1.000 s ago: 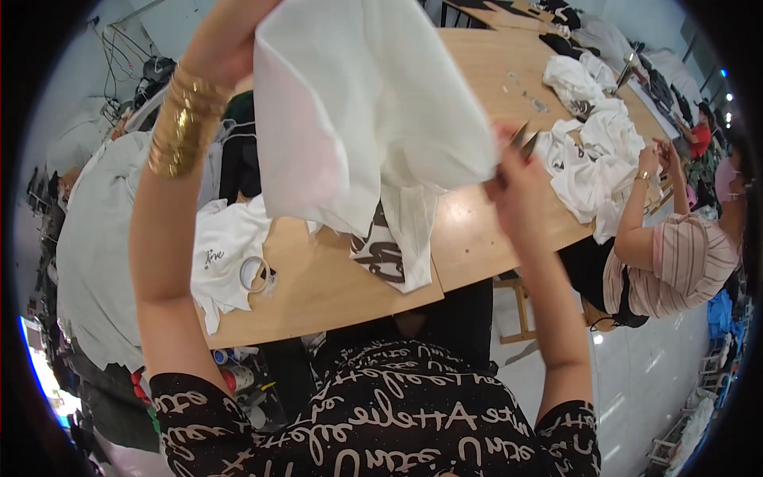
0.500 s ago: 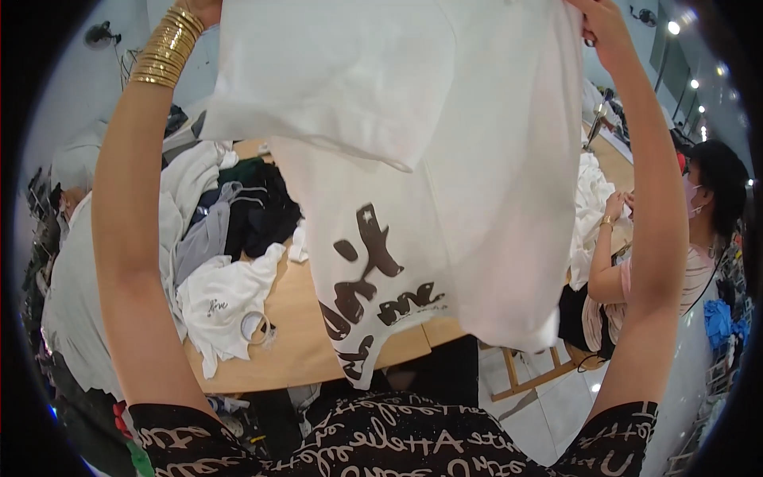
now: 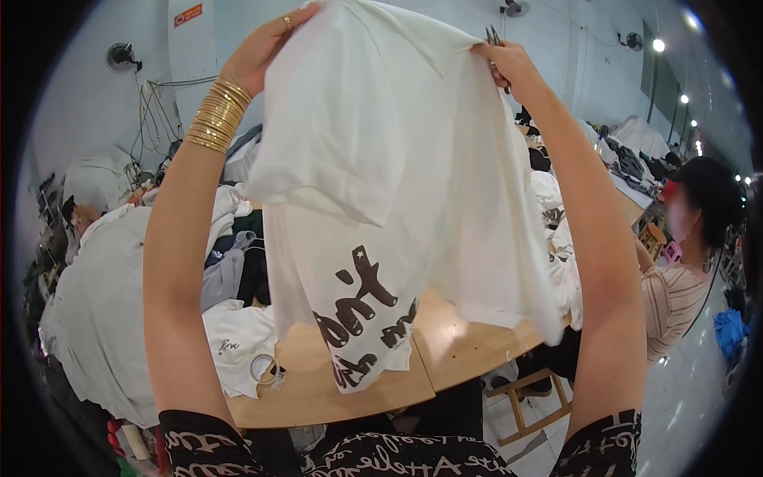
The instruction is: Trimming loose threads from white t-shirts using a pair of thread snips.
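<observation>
A white T-shirt (image 3: 342,143) hangs in front of me between my raised hands, with large dark lettering upside down on its lower part. My left hand (image 3: 266,49) is closed on its upper left edge. At the upper right, my right hand (image 3: 513,70) pinches the cloth. A pair of small dark thread snips (image 3: 493,36) also sits in my right hand, points upward. The shirt's lower end hangs in front of the wooden table (image 3: 318,412) and hides part of it.
Left on the table are a small white garment (image 3: 238,338), a tape roll (image 3: 263,368) and dark and grey clothes (image 3: 226,270). A large pale cloth heap (image 3: 111,310) stands beyond my left arm. A co-worker (image 3: 675,294) sits at the right, near a wooden stool (image 3: 532,405).
My hands have come closer together and appear lower in view. The shirt has narrowed and sags into folds between them. More of the wall and room shows above.
</observation>
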`<state>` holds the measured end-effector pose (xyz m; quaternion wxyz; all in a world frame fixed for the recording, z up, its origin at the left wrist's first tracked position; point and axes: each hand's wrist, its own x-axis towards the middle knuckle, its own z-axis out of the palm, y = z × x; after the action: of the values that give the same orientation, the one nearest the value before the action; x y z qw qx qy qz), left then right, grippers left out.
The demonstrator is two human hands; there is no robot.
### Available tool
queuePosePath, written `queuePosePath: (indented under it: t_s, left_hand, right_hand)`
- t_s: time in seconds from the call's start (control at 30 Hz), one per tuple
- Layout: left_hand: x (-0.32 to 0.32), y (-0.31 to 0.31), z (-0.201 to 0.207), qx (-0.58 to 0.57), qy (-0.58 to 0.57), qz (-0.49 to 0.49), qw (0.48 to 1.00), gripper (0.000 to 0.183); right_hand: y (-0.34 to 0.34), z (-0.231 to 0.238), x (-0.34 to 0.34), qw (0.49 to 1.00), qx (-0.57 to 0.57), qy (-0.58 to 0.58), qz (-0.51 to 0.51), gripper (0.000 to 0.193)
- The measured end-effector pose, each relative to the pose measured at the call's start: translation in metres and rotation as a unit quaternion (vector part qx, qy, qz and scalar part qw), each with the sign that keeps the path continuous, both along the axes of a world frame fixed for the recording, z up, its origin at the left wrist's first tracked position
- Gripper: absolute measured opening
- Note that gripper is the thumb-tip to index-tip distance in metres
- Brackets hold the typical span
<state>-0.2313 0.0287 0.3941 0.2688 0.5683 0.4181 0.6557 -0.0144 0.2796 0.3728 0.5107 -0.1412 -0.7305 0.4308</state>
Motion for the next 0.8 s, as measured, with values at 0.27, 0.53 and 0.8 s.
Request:
queuePosePath:
  t_s: [0.27,0.53,0.8]
  left_hand:
    - [0.02,0.034,-0.06,0.019,-0.057,-0.146,0.987,0.032]
    - [0.032,0.048,-0.079,0.047,-0.004,-0.081,0.996,0.048]
    - [0.009,0.044,-0.087,-0.003,0.258,0.079,0.963,0.078]
  right_hand:
    - [-0.013,-0.036,0.02,0.98,-0.014,-0.184,0.076,0.03]
    - [-0.052,-0.141,0.0,0.983,0.043,-0.172,0.053,0.023]
    - [-0.036,-0.027,0.031,0.977,0.159,0.06,-0.126,0.02]
